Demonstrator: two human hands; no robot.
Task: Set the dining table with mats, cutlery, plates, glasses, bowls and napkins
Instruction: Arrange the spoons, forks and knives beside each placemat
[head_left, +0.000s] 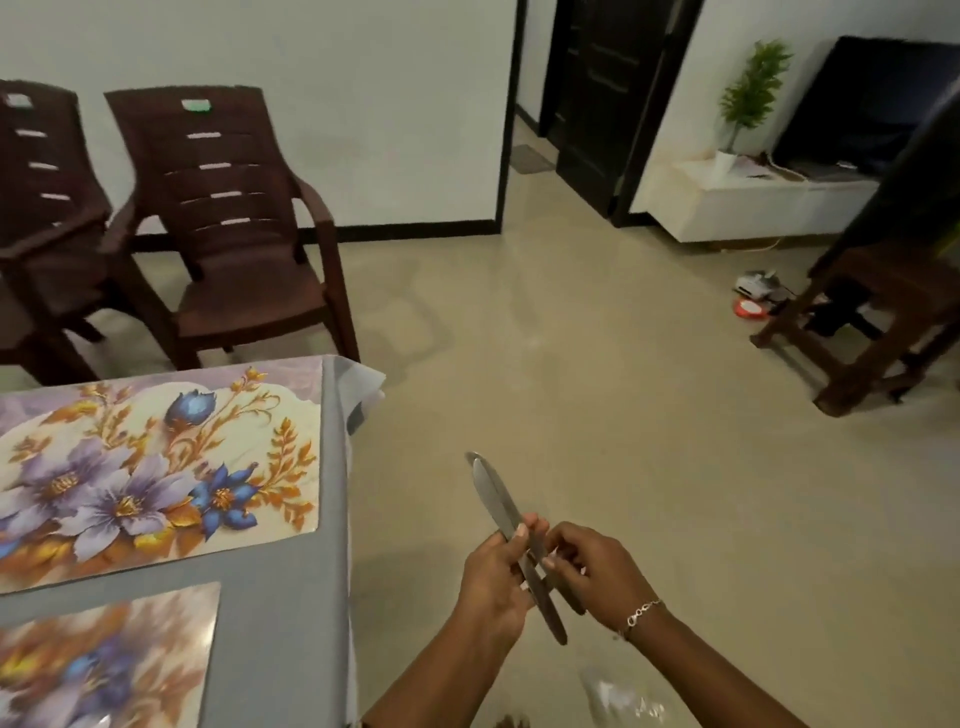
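Two slim stainless-steel table knives (494, 493) are held together. The left grip (491, 577) is curled round their middles and the right grip (589, 569) pinches one handle. The blades jut up and away beyond the left grip, and the handle ends poke out below it, over the floor. The grey-clothed desk (291, 597) with its floral rectangular mats (156, 467) lies left of the grips. The knives look stiff, light and smooth, so probably slippery. They are best taken by the handle, clear of the blade.

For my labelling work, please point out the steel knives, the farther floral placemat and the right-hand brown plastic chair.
steel knives (491, 491): head view, on the blades.
farther floral placemat (156, 467): head view, printed middle.
right-hand brown plastic chair (244, 296): head view, on the seat.
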